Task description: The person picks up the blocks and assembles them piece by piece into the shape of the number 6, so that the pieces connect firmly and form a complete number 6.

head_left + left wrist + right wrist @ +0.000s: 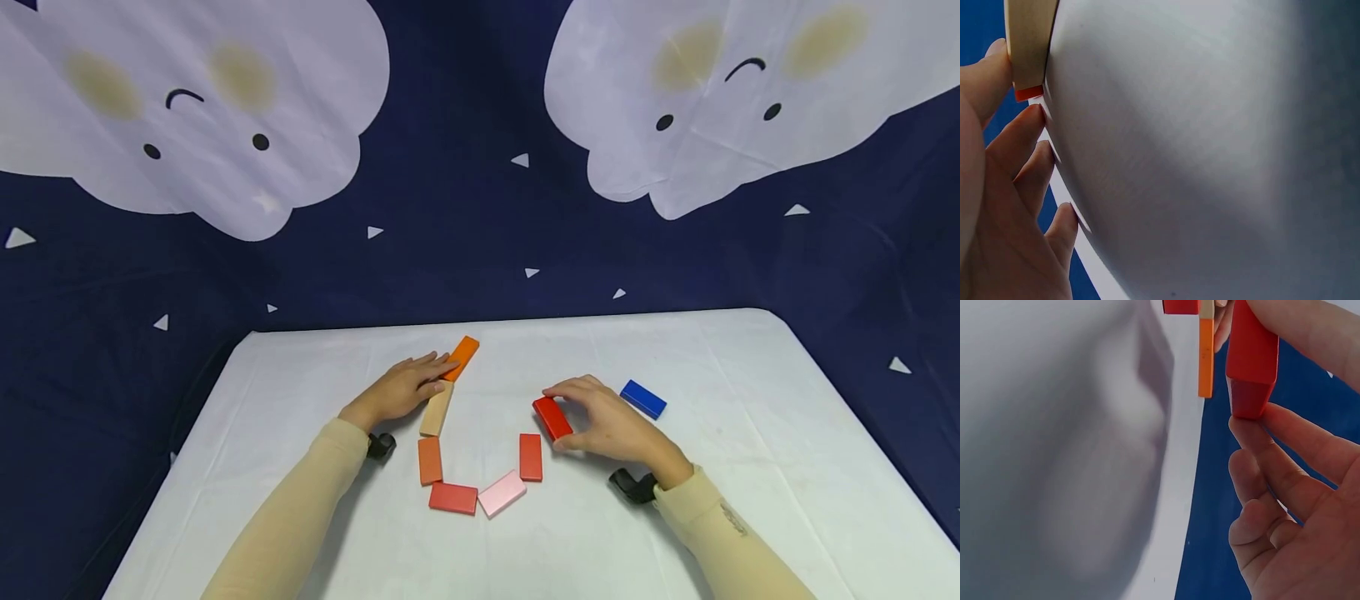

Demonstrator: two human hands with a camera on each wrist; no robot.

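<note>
My right hand pinches a bright red block by its two ends, thumb at the near end and fingertips at the far end. In the right wrist view that red block appears lifted off the table. My left hand lies with extended fingers beside the curved row. Its fingers reach the orange block, and the thumb is against the natural wood block. An orange-brown block, a red block, a pink block and another red block continue the row.
A blue block lies apart, beyond my right hand. White cloth covers the table. Behind its far edge hangs a dark blue curtain with clouds. Each wrist wears a small black camera.
</note>
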